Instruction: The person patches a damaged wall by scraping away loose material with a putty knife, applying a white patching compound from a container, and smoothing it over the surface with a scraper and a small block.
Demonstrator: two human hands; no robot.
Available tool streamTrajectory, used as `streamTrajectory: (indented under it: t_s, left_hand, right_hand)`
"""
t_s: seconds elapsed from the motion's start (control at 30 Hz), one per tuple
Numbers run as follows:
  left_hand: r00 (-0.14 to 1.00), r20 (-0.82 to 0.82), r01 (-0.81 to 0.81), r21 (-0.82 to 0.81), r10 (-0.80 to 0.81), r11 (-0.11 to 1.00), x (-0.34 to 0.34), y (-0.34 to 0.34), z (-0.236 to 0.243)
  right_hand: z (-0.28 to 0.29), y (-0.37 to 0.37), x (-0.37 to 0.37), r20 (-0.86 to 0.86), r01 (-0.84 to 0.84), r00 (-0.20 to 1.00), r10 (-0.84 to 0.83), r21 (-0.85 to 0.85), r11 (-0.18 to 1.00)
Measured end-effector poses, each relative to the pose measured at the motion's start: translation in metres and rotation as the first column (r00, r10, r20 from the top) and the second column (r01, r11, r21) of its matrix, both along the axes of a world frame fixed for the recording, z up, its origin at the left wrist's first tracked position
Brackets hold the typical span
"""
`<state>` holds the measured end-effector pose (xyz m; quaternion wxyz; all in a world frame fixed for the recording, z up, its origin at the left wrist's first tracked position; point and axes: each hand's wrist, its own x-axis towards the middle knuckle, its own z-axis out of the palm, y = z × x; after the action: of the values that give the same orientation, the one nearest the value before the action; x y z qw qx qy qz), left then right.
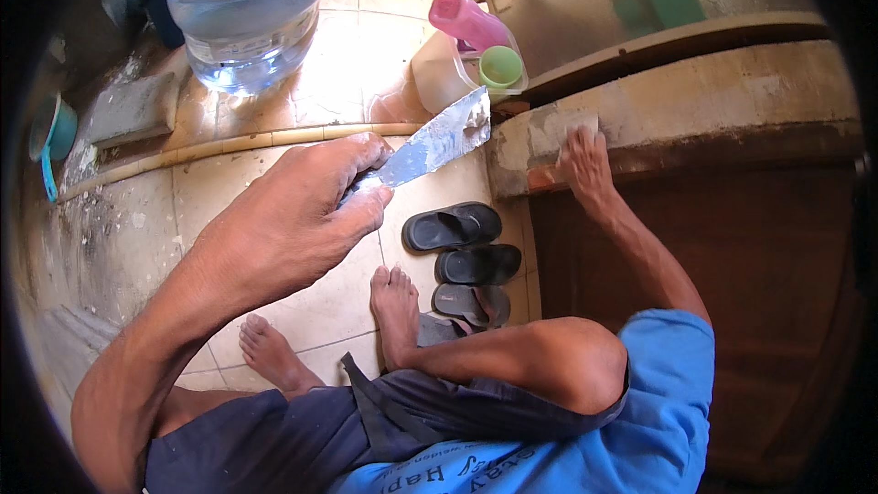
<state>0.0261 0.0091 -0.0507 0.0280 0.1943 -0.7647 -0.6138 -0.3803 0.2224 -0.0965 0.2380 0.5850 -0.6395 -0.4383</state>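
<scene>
My left hand (320, 201), dusted white over thumb and fingers, grips a putty knife (425, 157). Its smeared metal blade points up and right, with a lump of grey-white putty (477, 119) near the tip. Over at the right, my right hand (588, 169) is closed on a small pale flat piece (583, 123), pressed to the top of a worn cream ledge (695, 105); I cannot make out its exact kind. Grey patches of filler mark the ledge's left end, around that hand.
A large clear water bottle (251, 14) stands at upper left. A tub (437, 73) holds a pink bottle (468, 20) and a green cup (500, 67). Black sandals (453, 226) lie by my feet. A teal dipper (57, 133) sits far left; dark wood panelling (640, 265) is below the ledge.
</scene>
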Motion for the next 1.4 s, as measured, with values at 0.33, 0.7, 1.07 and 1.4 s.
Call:
streamTrajectory:
  t_s: [0.33, 0.7, 1.07, 1.4]
  left_hand:
    - [1.000, -0.009, -0.016, 0.044, 0.016, 0.999, 0.000, -0.002, 0.007]
    - [0.998, -0.063, -0.017, 0.016, 0.018, 1.000, -0.003, -0.005, 0.001]
    - [1.000, -0.008, -0.013, -0.006, 0.013, 1.000, 0.004, -0.003, 0.003]
    - [0.999, -0.051, 0.010, -0.015, -0.011, 1.000, -0.007, -0.002, 0.000]
  right_hand:
    - [0.048, 0.025, 0.005, -0.038, -0.208, 0.978, 0.206, -0.058, 0.976]
    - [0.092, 0.012, 0.010, -0.072, -0.157, 0.987, 0.144, -0.250, 0.955]
    - [-0.009, 0.010, 0.009, -0.066, 0.005, 0.998, -0.010, -0.064, 0.998]
    - [0.080, 0.004, 0.016, -0.153, -0.132, 0.983, 0.097, -0.236, 0.963]
